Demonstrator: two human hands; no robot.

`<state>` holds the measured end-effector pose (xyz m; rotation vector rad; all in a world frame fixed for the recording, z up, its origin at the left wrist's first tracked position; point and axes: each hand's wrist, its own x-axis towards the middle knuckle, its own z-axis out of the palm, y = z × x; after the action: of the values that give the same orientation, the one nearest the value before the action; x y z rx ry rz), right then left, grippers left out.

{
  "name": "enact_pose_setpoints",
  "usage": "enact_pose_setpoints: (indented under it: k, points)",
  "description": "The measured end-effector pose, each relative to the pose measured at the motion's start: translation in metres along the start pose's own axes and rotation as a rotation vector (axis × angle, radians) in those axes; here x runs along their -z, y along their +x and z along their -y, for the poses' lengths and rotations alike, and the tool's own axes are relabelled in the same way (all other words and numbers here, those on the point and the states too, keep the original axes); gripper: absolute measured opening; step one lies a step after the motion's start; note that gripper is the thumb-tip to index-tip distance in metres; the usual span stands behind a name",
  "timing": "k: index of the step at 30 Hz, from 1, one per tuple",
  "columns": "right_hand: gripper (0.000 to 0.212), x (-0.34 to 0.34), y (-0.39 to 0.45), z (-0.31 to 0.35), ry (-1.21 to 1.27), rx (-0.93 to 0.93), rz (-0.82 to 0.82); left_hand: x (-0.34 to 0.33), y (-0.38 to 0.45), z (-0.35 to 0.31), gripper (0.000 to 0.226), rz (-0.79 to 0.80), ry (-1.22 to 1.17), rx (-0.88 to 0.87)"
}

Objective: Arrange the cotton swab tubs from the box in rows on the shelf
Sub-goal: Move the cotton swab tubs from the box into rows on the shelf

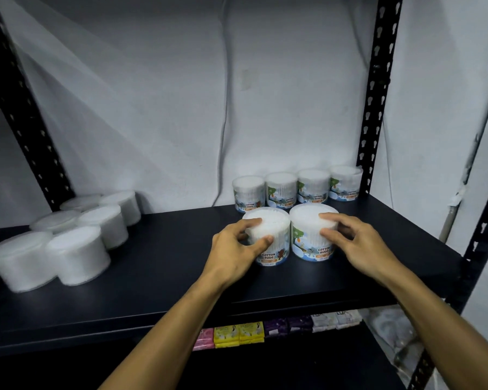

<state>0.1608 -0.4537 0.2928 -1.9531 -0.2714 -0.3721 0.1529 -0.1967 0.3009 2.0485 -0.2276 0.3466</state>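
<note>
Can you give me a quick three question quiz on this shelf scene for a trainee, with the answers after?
1. How many tubs stand in the back row against the wall?
2. True or false: the left hand grips one front tub while the right hand grips another.
3. Where do the plain white tubs sit on the shelf: A) left side, B) right side, C) on the level below?

Key
1. Four.
2. True; each hand's fingers and thumb curl round its own tub, and the two tubs stand side by side.
3. A.
</note>
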Motion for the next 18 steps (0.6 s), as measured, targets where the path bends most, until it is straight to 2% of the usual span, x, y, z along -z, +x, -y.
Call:
enact_pose_setpoints:
  k: [9, 18]
  points:
    - [0.026, 0.066, 0.053, -0.044, -0.058, -0.075, -0.072, -0.089, 0.064, -0.026, 0.050, 0.023, -0.009, -0.034]
    - [0.025, 0.095, 0.089, -0.066, -0.147, -0.126, -0.137, -0.137, 0.103, -0.040, 0.053, 0.025, 0.026, -0.055]
